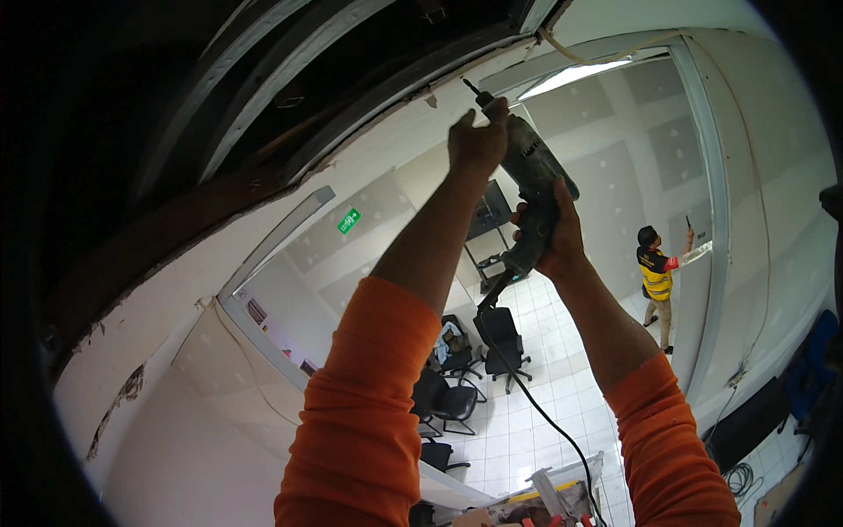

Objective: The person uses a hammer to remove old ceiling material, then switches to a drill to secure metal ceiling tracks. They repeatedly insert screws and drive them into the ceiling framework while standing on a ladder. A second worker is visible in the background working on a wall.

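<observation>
I hold a dark corded power drill (531,154) raised up toward the upper edge of an opening, its bit pointing up and left at the pale header (421,101). My left hand (477,136) is closed at the front of the drill beside the chuck, its fingertips partly hidden. My right hand (558,237) is wrapped round the drill's handle. The black cord (549,417) hangs from the handle down past the lower edge. Whether the bit touches the header is unclear.
Metal framing (263,97) shows in the dark ceiling. Below are office chairs (499,342), a screen on a stand (487,211) and a tool-laden platform (549,501). A person in a yellow vest (657,281) stands at the right wall. Coiled cable (742,481) lies at lower right.
</observation>
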Demonstrator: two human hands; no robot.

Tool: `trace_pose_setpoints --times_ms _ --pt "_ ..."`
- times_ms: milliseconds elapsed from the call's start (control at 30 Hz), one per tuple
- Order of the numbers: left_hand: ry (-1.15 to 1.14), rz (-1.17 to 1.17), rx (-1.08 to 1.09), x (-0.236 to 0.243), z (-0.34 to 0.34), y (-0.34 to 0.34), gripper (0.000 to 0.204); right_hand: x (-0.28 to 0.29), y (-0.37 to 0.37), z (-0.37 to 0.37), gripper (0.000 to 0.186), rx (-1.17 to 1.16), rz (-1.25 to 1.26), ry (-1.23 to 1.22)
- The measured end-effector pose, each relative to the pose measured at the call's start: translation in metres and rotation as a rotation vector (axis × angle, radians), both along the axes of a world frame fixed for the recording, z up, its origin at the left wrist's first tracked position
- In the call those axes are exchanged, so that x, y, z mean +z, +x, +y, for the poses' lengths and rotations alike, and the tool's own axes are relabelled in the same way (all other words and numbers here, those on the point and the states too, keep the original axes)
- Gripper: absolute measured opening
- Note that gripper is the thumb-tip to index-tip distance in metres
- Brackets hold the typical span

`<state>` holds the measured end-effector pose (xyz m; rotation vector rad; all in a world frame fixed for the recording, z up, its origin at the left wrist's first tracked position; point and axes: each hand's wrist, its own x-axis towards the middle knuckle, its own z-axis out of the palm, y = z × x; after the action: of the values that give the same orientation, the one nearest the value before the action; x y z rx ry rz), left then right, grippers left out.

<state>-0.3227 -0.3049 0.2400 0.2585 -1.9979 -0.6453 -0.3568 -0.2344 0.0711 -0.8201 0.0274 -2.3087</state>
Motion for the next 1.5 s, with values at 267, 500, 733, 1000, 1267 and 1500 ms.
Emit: trace_pose_setpoints --times_ms 267,500,733,1000,1267,1500 --pt "0.429 0.227 -0.433 0.045 0.014 -0.001 0.026 -0.089 0.028 0.055 0.065 -0.107 -0.035 0.108" --pt "0.547 0.415 -0.546 0.044 0.027 -0.013 0.015 -0.209 0.062 0.136 0.073 -0.004 -0.116 0.154" --pt "0.458 0.391 -0.425 0.044 0.024 -0.017 0.012 -0.289 0.082 0.208 0.073 -0.203 -0.170 0.279" --pt "0.476 0.448 -0.485 0.038 0.023 -0.033 0.025 -0.327 0.097 0.260 0.078 -0.354 -0.188 0.349" --pt "0.723 0.542 -0.827 0.042 0.023 -0.036 0.021 -0.354 0.104 0.291 0.076 -0.385 -0.346 0.413" --pt "0.594 0.436 -0.624 0.035 0.020 -0.026 0.042 -0.377 0.116 0.310 0.077 -0.459 -0.328 0.537"
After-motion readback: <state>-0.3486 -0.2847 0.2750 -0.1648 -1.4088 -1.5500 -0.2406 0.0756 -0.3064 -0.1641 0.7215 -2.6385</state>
